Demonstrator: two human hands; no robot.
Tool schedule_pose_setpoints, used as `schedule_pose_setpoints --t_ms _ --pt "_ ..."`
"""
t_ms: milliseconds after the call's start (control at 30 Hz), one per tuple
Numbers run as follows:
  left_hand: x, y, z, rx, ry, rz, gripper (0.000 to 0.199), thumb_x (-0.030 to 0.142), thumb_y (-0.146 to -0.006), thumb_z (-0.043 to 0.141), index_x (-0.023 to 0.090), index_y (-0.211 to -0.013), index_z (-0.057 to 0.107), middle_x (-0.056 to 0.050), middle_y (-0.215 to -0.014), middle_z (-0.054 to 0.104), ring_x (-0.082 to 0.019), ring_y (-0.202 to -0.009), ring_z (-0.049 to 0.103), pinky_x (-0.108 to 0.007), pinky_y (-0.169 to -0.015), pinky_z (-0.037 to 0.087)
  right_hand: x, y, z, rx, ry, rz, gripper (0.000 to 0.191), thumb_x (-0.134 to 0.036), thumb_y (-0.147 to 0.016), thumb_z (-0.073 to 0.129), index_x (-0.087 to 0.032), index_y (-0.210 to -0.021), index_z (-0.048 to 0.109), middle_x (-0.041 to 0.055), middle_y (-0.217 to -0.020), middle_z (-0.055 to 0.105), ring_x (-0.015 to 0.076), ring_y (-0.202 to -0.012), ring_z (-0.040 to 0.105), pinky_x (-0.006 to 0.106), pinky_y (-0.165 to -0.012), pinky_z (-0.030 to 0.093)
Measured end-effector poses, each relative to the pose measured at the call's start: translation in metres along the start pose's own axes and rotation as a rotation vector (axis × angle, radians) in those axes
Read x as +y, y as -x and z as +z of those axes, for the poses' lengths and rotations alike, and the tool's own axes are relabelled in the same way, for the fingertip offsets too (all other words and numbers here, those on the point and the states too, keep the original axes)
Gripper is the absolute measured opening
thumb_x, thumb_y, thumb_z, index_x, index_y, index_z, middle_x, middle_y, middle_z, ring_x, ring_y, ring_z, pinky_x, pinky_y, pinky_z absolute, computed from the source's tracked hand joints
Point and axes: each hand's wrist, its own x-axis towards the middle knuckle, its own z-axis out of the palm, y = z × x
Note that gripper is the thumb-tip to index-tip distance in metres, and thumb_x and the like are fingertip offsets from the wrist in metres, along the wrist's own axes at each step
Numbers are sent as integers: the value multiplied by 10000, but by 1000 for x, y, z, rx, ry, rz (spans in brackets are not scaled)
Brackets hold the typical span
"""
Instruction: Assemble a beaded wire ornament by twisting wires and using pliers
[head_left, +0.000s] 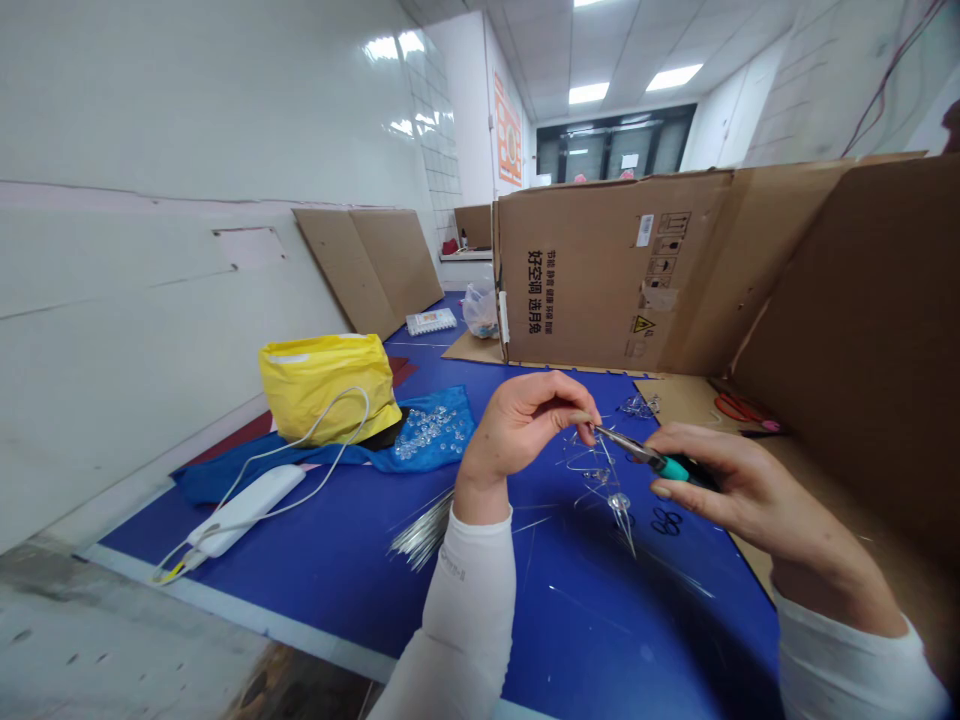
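Note:
My left hand (525, 425) is closed in a pinch on a beaded wire piece (616, 503), which hangs down with thin silvery strands and clear beads. Long-nose pliers (671, 467) with teal and black handles are gripped in my right hand (742, 490). Their jaw tips meet the wire right at my left fingertips. Whether the jaws are fully closed on it I cannot tell. Below, on the blue tabletop (585, 640), lie loose wires and several black rings (666, 519). A bundle of straight silvery wires (424, 535) lies beside my left forearm.
Clear beads (431, 432) are spread on a blue cloth (457, 400) next to a yellow bag (330, 385). A white power strip (247, 510) with its cord lies at left. Tall cardboard (600, 280) walls the back and right. Orange-handled scissors (739, 408) rest at right.

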Motion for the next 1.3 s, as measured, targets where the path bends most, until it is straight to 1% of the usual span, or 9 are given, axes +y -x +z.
schedule_pose_setpoints --t_ms 100,300,433,600,767,867,1033,1133,1300 --pt "-2 -1 1 25 3 -1 149 318 -927 760 185 -895 703 -15 -828 724 -121 -663 730 -256 -660 630 -1 -3 3 5 -25 13 219 -445 -912 735 -254 -1015 765 58 -971 787 205 -829 735 305 -722 589" --pt "-5 -4 1 64 28 61 168 331 -930 760 181 -902 688 -10 -848 729 -105 -660 721 -251 -674 640 -7 -9 7 28 -100 24 190 -422 -908 742 -250 -986 764 37 -913 776 187 -788 716 282 -696 566" --pt "-6 -5 3 103 39 78 201 355 -930 760 179 -898 670 -10 -853 735 -104 -656 720 -247 -664 637 -10 -9 11 61 -133 38 169 -404 -910 743 -255 -985 765 37 -945 779 190 -809 714 284 -725 563" --pt "-6 -5 8 159 53 124 170 324 -943 748 183 -911 660 2 -855 739 -92 -652 724 -225 -649 622 -7 -9 19 119 -202 48 177 -415 -902 756 -265 -995 765 27 -951 771 187 -822 705 287 -756 559" --pt "-6 -6 11 208 39 107 186 343 -951 738 184 -911 649 2 -858 747 -96 -656 730 -226 -651 621 -3 -9 26 161 -237 77 202 -440 -892 758 -261 -986 772 41 -934 772 199 -824 708 309 -762 572" --pt "-6 -6 12 231 38 118 179 330 -959 729 182 -913 639 5 -865 747 -92 -649 732 -219 -649 618 -1 -9 31 186 -251 80 186 -419 -875 769 -258 -967 779 43 -914 777 207 -819 720 319 -756 586" --pt "-5 -7 13 261 -7 107 226 379 -971 707 182 -906 618 4 -870 751 -87 -640 728 -220 -658 622 1 -10 39 222 -310 138 185 -392 -863 775 -254 -985 782 51 -901 784 218 -805 730 340 -742 603" --pt "-2 -6 11 252 -25 80 228 385 -970 705 182 -905 625 1 -866 750 -88 -628 721 -224 -645 615 0 -11 39 203 -347 152 207 -421 -857 779 -250 -974 784 50 -901 783 218 -813 732 337 -749 608" --pt "5 -3 6 242 -142 20 139 309 -974 701 190 -907 672 5 -845 748 -90 -650 718 -239 -688 595 -3 -10 29 145 -296 185 235 -482 -883 751 -261 -960 776 39 -938 776 208 -847 720 331 -802 592"
